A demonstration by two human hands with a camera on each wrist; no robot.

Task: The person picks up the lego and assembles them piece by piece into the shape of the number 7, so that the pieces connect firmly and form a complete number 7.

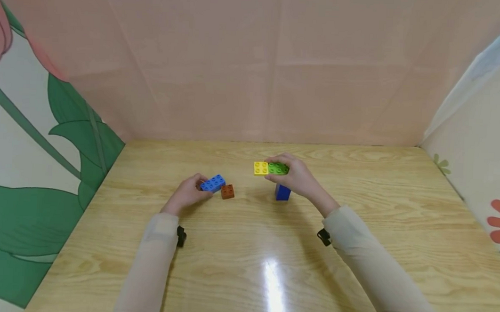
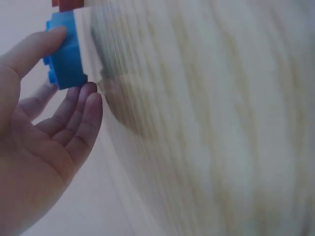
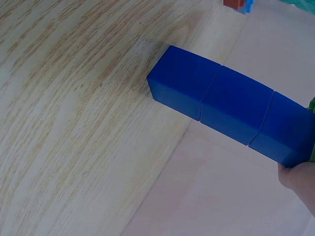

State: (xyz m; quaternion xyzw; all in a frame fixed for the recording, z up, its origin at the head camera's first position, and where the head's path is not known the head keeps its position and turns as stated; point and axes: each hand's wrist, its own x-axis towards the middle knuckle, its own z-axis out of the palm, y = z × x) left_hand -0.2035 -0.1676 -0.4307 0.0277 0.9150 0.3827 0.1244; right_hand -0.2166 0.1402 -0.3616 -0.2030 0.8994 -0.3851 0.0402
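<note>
A light blue brick [image 1: 212, 183] is gripped by the left hand [image 1: 187, 193] low over the wooden table [image 1: 356, 237]; in the left wrist view the thumb is pressed on one side of the brick and the fingertips [image 2: 88, 98] on the other, with the palm left open behind it; a brown brick [image 1: 227, 191] is seen just beside the light blue one, resting on the table, and whether the two touch cannot be told. A stack of dark blue bricks [image 1: 282, 192] is held by the right hand [image 1: 300, 177], its fingers curled round the top; a green brick [image 1: 278, 168] is set across the top of the stack, and a yellow brick [image 1: 260, 168] is joined at its left end, overhanging; in the right wrist view three dark blue bricks are shown in a column, the lowest end at the table surface. The two hands are kept near each other, apart, at the middle of the table.
</note>
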